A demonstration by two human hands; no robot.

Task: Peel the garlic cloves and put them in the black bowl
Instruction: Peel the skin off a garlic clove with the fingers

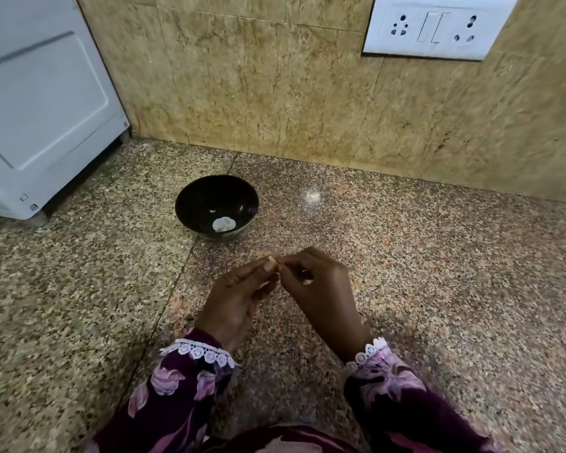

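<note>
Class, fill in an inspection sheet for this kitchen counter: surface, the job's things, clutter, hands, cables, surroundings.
Surface: speckled granite counter, seams visible.
Job's things: black bowl upright, a pale peeled clove inside; a small piece, likely a garlic clove, pinched between both hands.
Clutter: nothing seen.
Hands: left hand and right hand meet fingertip to fingertip above the counter, near side of the bowl.
Cables: nothing seen.
Surroundings: white appliance at left; stone-tiled wall; white socket plate, nothing plugged in.

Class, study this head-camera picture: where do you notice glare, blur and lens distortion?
Head view: a glare spot shines on the countertop right of the black bowl; the left hand and right hand look softly blurred; the switch plate and white appliance lean from wide-angle distortion.
</note>
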